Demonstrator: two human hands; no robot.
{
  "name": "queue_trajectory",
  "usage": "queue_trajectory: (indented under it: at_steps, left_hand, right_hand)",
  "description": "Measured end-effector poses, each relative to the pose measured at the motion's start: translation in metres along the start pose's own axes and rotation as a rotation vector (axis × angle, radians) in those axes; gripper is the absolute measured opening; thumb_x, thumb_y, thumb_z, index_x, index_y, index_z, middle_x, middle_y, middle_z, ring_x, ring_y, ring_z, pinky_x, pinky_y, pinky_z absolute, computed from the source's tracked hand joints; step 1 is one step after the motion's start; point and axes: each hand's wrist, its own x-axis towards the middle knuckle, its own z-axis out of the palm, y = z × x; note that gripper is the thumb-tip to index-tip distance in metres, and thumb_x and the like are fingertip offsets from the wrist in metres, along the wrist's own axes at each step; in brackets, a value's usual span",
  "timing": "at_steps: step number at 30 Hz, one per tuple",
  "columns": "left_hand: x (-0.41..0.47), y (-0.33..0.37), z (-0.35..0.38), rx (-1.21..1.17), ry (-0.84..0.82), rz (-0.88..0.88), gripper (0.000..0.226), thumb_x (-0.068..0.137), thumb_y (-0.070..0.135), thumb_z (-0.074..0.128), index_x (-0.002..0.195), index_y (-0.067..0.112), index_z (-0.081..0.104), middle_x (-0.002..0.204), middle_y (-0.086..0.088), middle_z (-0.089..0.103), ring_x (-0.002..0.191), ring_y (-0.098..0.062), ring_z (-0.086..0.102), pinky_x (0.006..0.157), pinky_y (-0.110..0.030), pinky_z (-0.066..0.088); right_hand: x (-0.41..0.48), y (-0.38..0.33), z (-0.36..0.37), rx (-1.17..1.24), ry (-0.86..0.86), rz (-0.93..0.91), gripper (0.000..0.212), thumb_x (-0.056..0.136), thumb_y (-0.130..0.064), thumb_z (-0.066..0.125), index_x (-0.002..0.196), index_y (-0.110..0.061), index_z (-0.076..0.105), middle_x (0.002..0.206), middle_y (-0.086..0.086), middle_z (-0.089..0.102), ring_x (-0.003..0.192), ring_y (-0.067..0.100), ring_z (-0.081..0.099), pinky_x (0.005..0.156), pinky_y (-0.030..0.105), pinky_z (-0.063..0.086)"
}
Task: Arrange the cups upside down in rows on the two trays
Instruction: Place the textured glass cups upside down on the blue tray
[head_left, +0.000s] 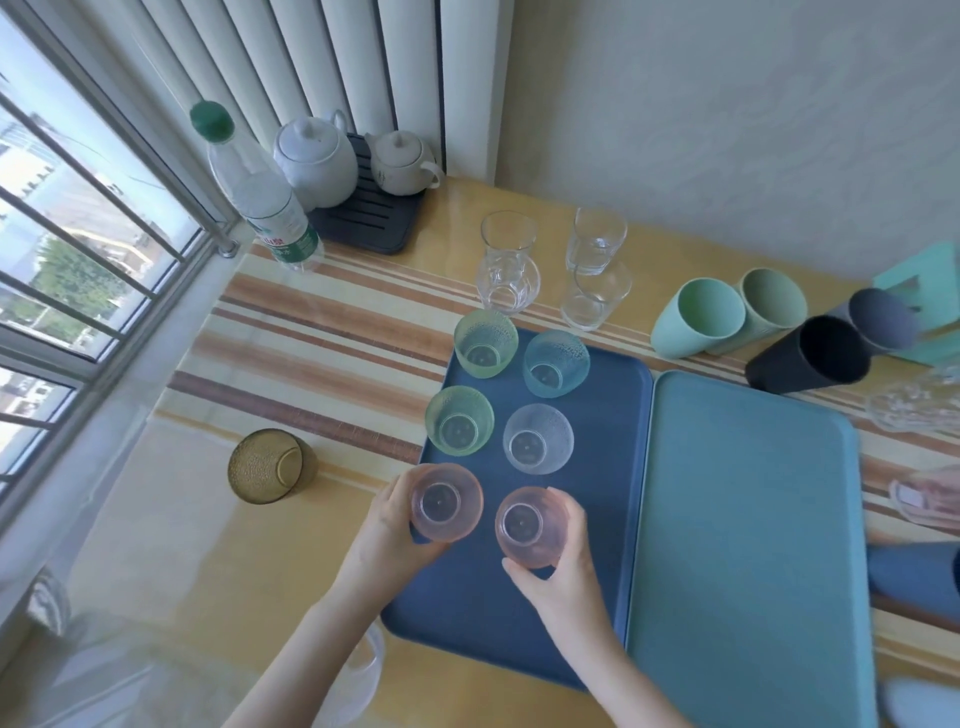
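Two trays lie side by side: a dark blue tray (493, 613) on the left and a teal tray (748, 519) on the right, which holds nothing. Upside down on the dark blue tray stand two green cups (485, 343) (460, 421), a blue-green cup (556, 362) and a clear cup (537, 438), in two columns. At the near end of those columns my left hand (387, 525) grips a pink cup (447, 501) and my right hand (561, 566) grips a second pink cup (530, 525), both upside down.
An amber cup (270, 465) lies on its side left of the trays. Several clear glasses (506, 260) stand behind them. Green mugs (696, 317) and dark mugs (810, 356) lie at the right. A water bottle (249, 187) and two teapots (314, 156) stand at the back.
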Motion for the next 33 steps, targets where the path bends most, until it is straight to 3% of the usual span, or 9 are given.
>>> queue_trajectory:
  at_steps: [6, 9, 15, 17, 23, 26, 28, 30, 33]
  left_hand:
    - [-0.002, -0.007, -0.002, 0.050, 0.042, -0.015, 0.060, 0.058, 0.035, 0.067, 0.117, 0.032, 0.053, 0.112, 0.018, 0.055, 0.104, -0.008, 0.048, 0.091, -0.010, 0.030]
    - [-0.002, -0.007, -0.003, 0.045, 0.045, -0.020, 0.061, 0.058, 0.037, 0.067, 0.117, 0.035, 0.052, 0.111, 0.017, 0.055, 0.104, -0.006, 0.047, 0.091, -0.009, 0.030]
    - [-0.003, -0.014, -0.007, 0.013, 0.021, -0.062, 0.077, 0.053, 0.037, 0.070, 0.126, 0.025, 0.049, 0.114, 0.005, 0.054, 0.106, -0.015, 0.050, 0.090, -0.029, 0.042]
    - [-0.009, -0.012, -0.015, 0.002, 0.023, -0.091, 0.079, 0.054, 0.033, 0.072, 0.128, 0.025, 0.045, 0.114, 0.003, 0.052, 0.102, -0.012, 0.052, 0.080, -0.019, 0.043]
    - [-0.059, 0.009, -0.062, 0.065, 0.341, -0.018, 0.049, 0.072, 0.011, 0.069, 0.115, 0.026, 0.052, 0.112, 0.021, 0.046, 0.095, -0.002, 0.049, 0.075, -0.008, 0.037]
    - [-0.077, -0.015, -0.090, 0.097, 0.536, -0.130, 0.056, 0.069, 0.007, 0.071, 0.119, 0.018, 0.047, 0.112, 0.027, 0.038, 0.098, 0.005, 0.045, 0.076, -0.006, 0.036]
    - [-0.082, -0.036, -0.101, 0.103, 0.575, -0.250, 0.069, 0.066, -0.008, 0.074, 0.123, 0.017, 0.044, 0.112, 0.026, 0.034, 0.096, 0.010, 0.043, 0.077, -0.003, 0.036]
    - [-0.081, -0.047, -0.105, 0.105, 0.538, -0.297, 0.080, 0.064, -0.012, 0.074, 0.129, 0.020, 0.040, 0.114, 0.030, 0.029, 0.097, 0.012, 0.042, 0.077, 0.001, 0.034]
    - [-0.071, -0.048, -0.100, 0.108, 0.475, -0.253, 0.091, 0.065, -0.012, 0.073, 0.131, 0.034, 0.032, 0.116, 0.040, 0.023, 0.099, 0.012, 0.041, 0.076, 0.002, 0.032]
  right_hand:
    - [0.003, -0.002, 0.007, -0.013, -0.013, -0.031, 0.078, 0.069, -0.008, 0.078, 0.129, -0.032, 0.033, 0.129, -0.018, 0.045, 0.122, 0.000, 0.043, 0.097, 0.008, 0.033]
    - [0.005, -0.002, 0.010, 0.004, -0.010, -0.039, 0.078, 0.069, -0.008, 0.078, 0.128, -0.033, 0.033, 0.129, -0.020, 0.044, 0.121, 0.000, 0.043, 0.097, 0.012, 0.035]
    - [0.004, 0.011, 0.009, 0.045, -0.009, 0.036, 0.088, 0.068, -0.002, 0.077, 0.131, -0.035, 0.025, 0.136, -0.011, 0.036, 0.120, 0.006, 0.047, 0.091, 0.009, 0.042]
    - [-0.002, 0.013, 0.008, 0.037, 0.050, 0.043, 0.087, 0.069, 0.002, 0.075, 0.130, -0.033, 0.024, 0.134, -0.007, 0.035, 0.119, 0.013, 0.048, 0.087, 0.007, 0.043]
    - [-0.052, 0.020, 0.026, -0.094, 0.080, -0.088, 0.090, 0.061, -0.002, 0.070, 0.121, -0.052, 0.026, 0.127, -0.023, 0.035, 0.110, 0.002, 0.044, 0.081, 0.011, 0.042]
    - [-0.075, 0.028, 0.047, -0.166, 0.172, -0.076, 0.096, 0.048, -0.007, 0.069, 0.124, -0.046, 0.026, 0.122, -0.033, 0.026, 0.108, -0.005, 0.043, 0.082, 0.021, 0.046]
    - [-0.083, 0.034, 0.058, -0.169, 0.259, 0.014, 0.105, 0.037, -0.001, 0.079, 0.124, -0.033, 0.030, 0.116, -0.025, 0.028, 0.102, -0.006, 0.046, 0.079, 0.040, 0.050]
    - [-0.083, 0.037, 0.064, -0.141, 0.312, 0.078, 0.116, 0.028, 0.005, 0.086, 0.126, -0.024, 0.031, 0.117, -0.006, 0.030, 0.094, 0.007, 0.053, 0.079, 0.052, 0.051]
    - [-0.069, 0.029, 0.062, -0.022, 0.339, 0.101, 0.116, 0.036, 0.007, 0.088, 0.133, -0.015, 0.028, 0.125, 0.004, 0.028, 0.101, 0.023, 0.048, 0.090, 0.047, 0.045]
